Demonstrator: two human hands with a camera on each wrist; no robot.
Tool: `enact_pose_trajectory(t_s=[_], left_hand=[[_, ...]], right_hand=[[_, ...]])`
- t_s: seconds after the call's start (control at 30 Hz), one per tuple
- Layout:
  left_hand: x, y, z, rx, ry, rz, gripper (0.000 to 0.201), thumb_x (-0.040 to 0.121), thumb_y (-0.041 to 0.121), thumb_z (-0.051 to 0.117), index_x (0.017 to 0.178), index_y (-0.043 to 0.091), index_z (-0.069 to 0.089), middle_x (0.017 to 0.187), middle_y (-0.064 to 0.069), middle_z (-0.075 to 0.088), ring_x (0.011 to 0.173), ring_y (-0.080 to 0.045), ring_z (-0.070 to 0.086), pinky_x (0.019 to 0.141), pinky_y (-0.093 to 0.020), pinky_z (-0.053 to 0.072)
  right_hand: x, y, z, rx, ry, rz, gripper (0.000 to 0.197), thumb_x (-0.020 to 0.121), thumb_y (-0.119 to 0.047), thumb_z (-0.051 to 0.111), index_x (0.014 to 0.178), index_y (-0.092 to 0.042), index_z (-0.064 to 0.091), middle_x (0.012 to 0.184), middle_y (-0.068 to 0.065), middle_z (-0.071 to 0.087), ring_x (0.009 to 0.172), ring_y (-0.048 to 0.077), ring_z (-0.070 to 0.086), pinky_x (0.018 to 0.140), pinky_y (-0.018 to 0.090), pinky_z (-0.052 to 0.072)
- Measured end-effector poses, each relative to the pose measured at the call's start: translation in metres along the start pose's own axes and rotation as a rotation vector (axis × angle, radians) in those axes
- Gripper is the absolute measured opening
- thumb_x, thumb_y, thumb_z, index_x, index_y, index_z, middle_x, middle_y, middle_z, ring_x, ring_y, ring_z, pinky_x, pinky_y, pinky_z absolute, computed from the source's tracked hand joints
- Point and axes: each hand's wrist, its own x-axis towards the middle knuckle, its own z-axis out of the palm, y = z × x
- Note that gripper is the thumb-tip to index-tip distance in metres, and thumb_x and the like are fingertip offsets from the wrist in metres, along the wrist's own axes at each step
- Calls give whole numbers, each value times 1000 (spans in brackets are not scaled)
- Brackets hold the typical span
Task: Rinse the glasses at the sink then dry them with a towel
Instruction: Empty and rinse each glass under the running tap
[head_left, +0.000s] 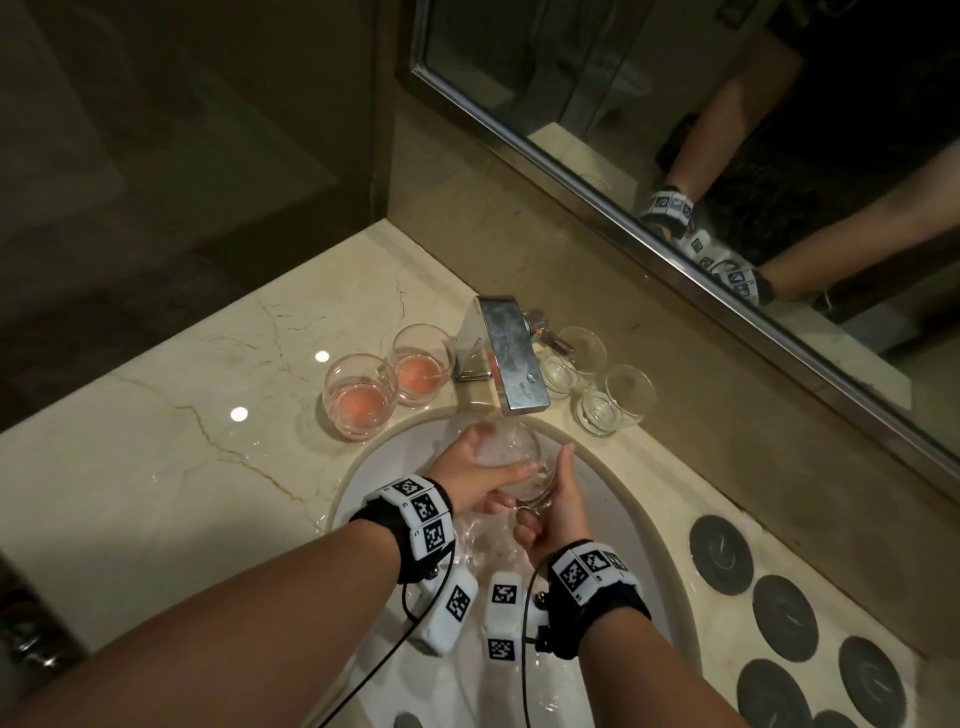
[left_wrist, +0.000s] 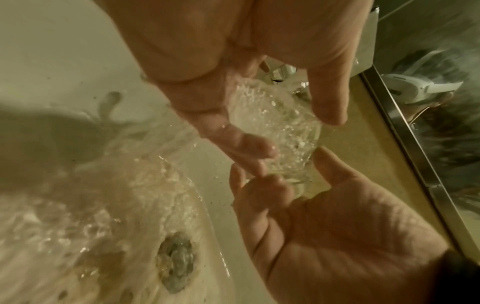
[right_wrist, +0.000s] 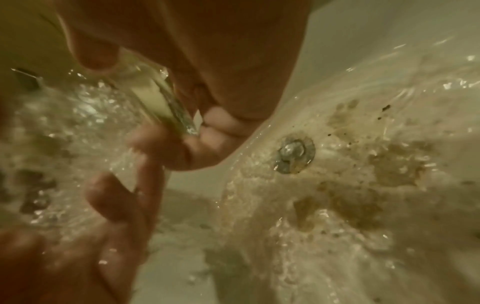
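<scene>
1. Both hands hold one glass (head_left: 511, 457) under the tap (head_left: 506, 358), over the sink (head_left: 649, 525).
2. Left hand (head_left: 478, 475) wraps the glass near its rim, fingers curled round the far side and thumb across the near side.
3. Right hand (head_left: 550, 512) grips the base, thumb up along the side and fingers curled beneath.
4. Water foams inside the tilted glass and spills into the basin toward the drain (left_wrist: 176, 262).
5. Two glasses with pink liquid (head_left: 387, 382) stand on the counter (head_left: 182, 441) left of the tap.
6. Two clear glasses (head_left: 597, 382) stand to its right, near the mirror (head_left: 727, 130).
7. Dark round coasters (head_left: 779, 603) lie on the counter to the right of the sink.
</scene>
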Motion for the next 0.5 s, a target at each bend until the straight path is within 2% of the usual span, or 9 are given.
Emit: enact_pose_trajectory(t_s=[0.07, 0.1, 0.13, 0.2, 0.27, 0.33, 0.4, 0.43, 0.5], left_hand=[[1, 0, 0, 3, 1, 2, 73, 65, 28, 86, 124, 26, 44, 118, -9, 63, 73, -26, 67, 56, -25, 54], [2, 0, -1, -6, 5, -7, 74, 64, 28, 87, 125, 24, 44, 119, -11, 63, 71, -25, 67, 54, -24, 54], [3, -1, -2, -19, 12, -19, 73, 66, 25, 86, 126, 23, 44, 120, -13, 63, 68, -23, 68, 53, -24, 54], [2, -1, -2, -37, 9, -31, 72, 72, 22, 83, 130, 25, 41, 120, -14, 62, 64, -19, 67, 54, -23, 55], [3, -1, 0, -14, -6, -19, 84, 68, 29, 85, 137, 26, 37, 126, -12, 59, 66, -18, 67, 55, -24, 55], [2, 2, 2, 12, -11, -7, 88, 65, 30, 86, 138, 26, 36, 125, -13, 60, 66, -20, 66, 57, -25, 56], [3, 2, 1, -18, -9, -14, 89, 61, 30, 86, 136, 18, 39, 113, -17, 68, 66, -23, 66, 56, -25, 56], [4, 2, 0, -31, -4, -26, 89, 59, 31, 86, 135, 17, 40, 110, -18, 69, 66, -23, 67, 56, -26, 56], [1, 4, 1, -43, 0, -30, 78, 66, 28, 84, 132, 21, 42, 113, -18, 67, 65, -21, 68, 56, -25, 56]], right_hand=[[-5, -3, 1, -9, -26, 4, 65, 81, -74, 47, 98, -16, 71, 66, 3, 61, 38, 8, 45, 34, 17, 37], [-6, -5, 1, 21, -37, 14, 55, 85, -64, 49, 95, -14, 70, 72, 6, 63, 40, 9, 49, 36, 17, 42], [-7, -7, 1, 47, -42, 24, 50, 84, -56, 55, 102, -12, 69, 75, 7, 62, 40, 9, 48, 36, 18, 43], [-2, -4, -3, 35, -22, 26, 68, 76, -59, 61, 121, -8, 62, 63, 1, 54, 37, 8, 40, 36, 19, 39], [0, -1, -6, -15, -32, 9, 84, 71, -75, 58, 124, -10, 61, 55, -2, 51, 36, 8, 35, 37, 19, 36], [-6, -2, -2, -39, -54, 16, 79, 74, -77, 51, 120, -14, 61, 77, 6, 62, 39, 9, 45, 39, 21, 43], [-9, -7, 2, 53, -84, 41, 57, 85, -60, 54, 118, -14, 55, 100, 19, 62, 48, 15, 58, 43, 23, 52], [-9, -8, 2, 99, -87, 49, 57, 83, -52, 59, 122, -11, 52, 96, 20, 63, 48, 16, 58, 43, 24, 52], [-5, -7, 1, 100, -58, 49, 73, 70, -56, 67, 129, -13, 53, 71, 7, 62, 40, 11, 46, 39, 21, 47]])
